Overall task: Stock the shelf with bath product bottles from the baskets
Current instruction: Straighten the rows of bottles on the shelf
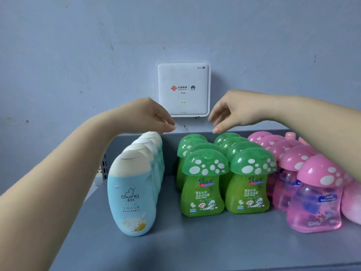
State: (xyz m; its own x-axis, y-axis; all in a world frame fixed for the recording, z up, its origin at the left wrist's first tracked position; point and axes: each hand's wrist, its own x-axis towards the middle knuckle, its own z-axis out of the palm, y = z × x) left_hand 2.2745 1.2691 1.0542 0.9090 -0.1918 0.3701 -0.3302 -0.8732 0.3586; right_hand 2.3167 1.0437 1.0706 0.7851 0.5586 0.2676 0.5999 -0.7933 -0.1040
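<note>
On the grey shelf [195,243] stand three groups of bottles. A row of several light blue bottles [132,200] with cream caps runs back on the left. Two rows of green mushroom-cap bottles [203,184] fill the middle. Pink mushroom-cap bottles [316,194] crowd the right. My left hand [148,116] hovers above the far end of the blue row, its fingers loosely curled and holding nothing. My right hand [232,112] hangs over the back green bottles, its fingers pointing down and empty. No basket is in view.
A white wifi router box [182,89] is fixed to the pale blue wall [78,55] just behind my hands. A dark perforated shelf upright [105,166] shows at the left edge. Bare grey shelf surface lies in front of the bottles.
</note>
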